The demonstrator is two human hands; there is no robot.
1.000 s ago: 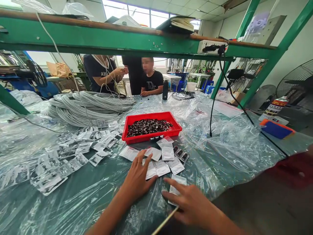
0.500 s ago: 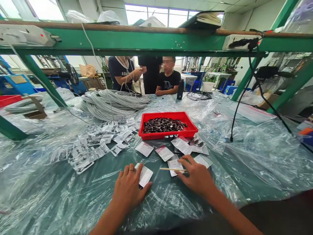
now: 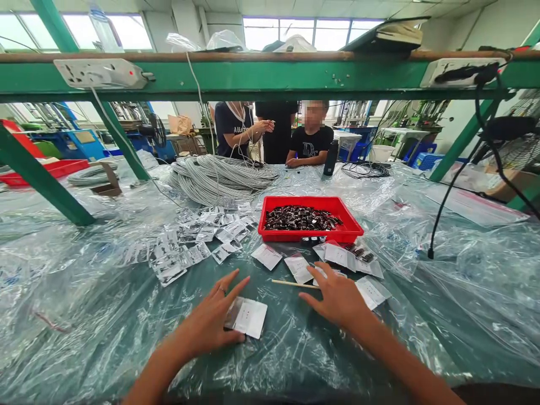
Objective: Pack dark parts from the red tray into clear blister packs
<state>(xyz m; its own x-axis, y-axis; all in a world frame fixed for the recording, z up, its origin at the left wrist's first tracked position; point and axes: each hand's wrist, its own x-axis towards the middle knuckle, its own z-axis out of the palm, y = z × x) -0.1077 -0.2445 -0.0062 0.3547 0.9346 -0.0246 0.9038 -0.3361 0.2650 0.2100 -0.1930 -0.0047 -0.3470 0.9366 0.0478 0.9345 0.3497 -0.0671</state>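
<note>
My left hand (image 3: 213,318) is spread beside a small white packet (image 3: 251,318), its thumb along the near left edge and the left end partly behind the fingers. My right hand (image 3: 337,295) hovers over several similar packets, with thumb and forefinger apart. A thin wooden stick (image 3: 291,283) points left from this hand, its right end hidden among the fingers. Just beyond lie a white packet (image 3: 267,256) and another packet (image 3: 297,269). Further off, a red tray (image 3: 312,237) holds many small dark pieces (image 3: 295,218). Some packets by its near right corner contain dark pieces.
Silvery packets (image 3: 177,259) are heaped on the left, before a grey cable coil (image 3: 219,174). Clear plastic sheeting (image 3: 485,304) covers the table. A green crossbar (image 3: 270,79) spans overhead, and a black cable (image 3: 447,197) hangs right. Several people stand or sit across the table.
The view has swung left. My left fingers have lifted and spread off the packet, which now lies nearer to me. The stick has shifted left along with my right hand.
</note>
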